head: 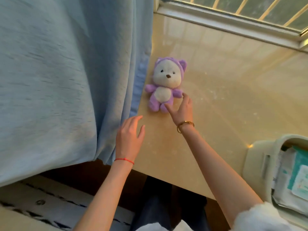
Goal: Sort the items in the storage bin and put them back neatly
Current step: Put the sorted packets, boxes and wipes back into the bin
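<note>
A small plush bear (164, 84) in a purple hooded suit with a white face and belly lies face up on the beige windowsill ledge (225, 90), next to the blue curtain. My right hand (180, 110) rests at its lower right, fingers spread and touching the toy's leg and arm, not closed around it. My left hand (130, 132) hovers open over the ledge's left edge, below the toy, holding nothing. The cream storage bin (260, 165) stands at the right edge, with papers and a teal packet (298, 174) inside.
A pale blue curtain (66, 80) hangs over the whole left half and brushes the ledge. A window frame with bars (241, 15) runs along the back. Below the ledge are dark trousers and a patterned surface (50, 205) at lower left.
</note>
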